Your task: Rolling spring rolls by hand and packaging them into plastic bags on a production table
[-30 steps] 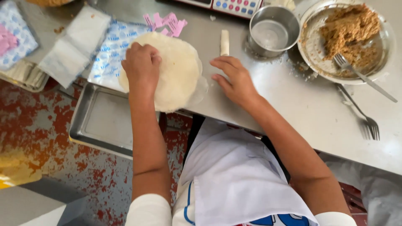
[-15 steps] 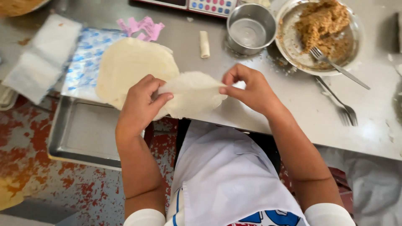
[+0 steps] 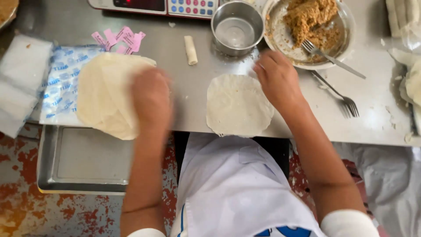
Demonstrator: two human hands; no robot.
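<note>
The single round wrapper lies flat on the steel tabletop, right at its near edge in front of you, and your right hand rests on its upper right rim, fingers loosely spread and flat rather than pinching. Judge it as very thin, light and limp: it should tear or crease easily, so lift it by the rim with flat fingertips, never from the middle. Your left hand is blurred over the stack of wrappers to the left; you cannot tell whether it grips a sheet or only presses down. That stack sits on a flat rectangular plastic package with blue print on white, with small pink paper labels just beyond it. A finished small roll lies near the metal cup, beside the bowl of brown filling holding a fork. A scale with coloured keys stands at the far edge.
</note>
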